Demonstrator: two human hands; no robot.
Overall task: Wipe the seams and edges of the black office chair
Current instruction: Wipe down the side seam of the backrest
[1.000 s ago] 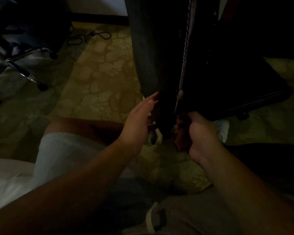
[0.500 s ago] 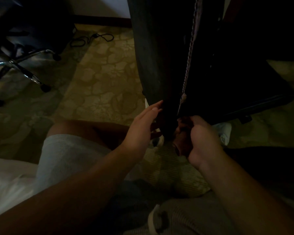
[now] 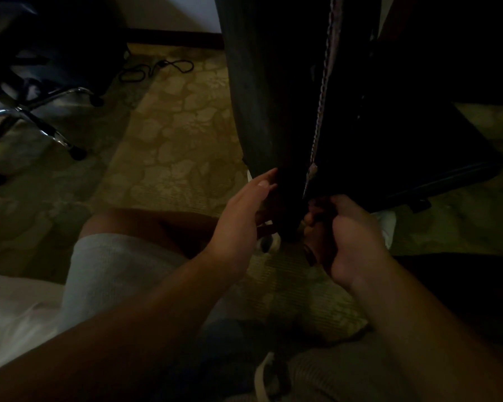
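Patterned carpet (image 3: 169, 158) lies under the black office chair (image 3: 273, 97). Left hand (image 3: 244, 216), fingers straight, steadies its lower edge; right hand (image 3: 352, 236) grips something dark, probably the cloth, just below the stitched seam (image 3: 321, 91). Next, I think, wiping upward along it.

The chair back (image 3: 262, 91) is seen at upper centre, standing upright, with its seam (image 3: 321, 91) running down its right side. The left hand (image 3: 244, 216) is placed at the lower left edge of the back, the right hand (image 3: 352, 239) just below the seam's end — both at mid-frame. A second chair's base (image 3: 35, 123) is found at upper left, on the carpet (image 3: 172, 140). A cable (image 3: 157, 68) lies behind it, near the wall — left of the back.
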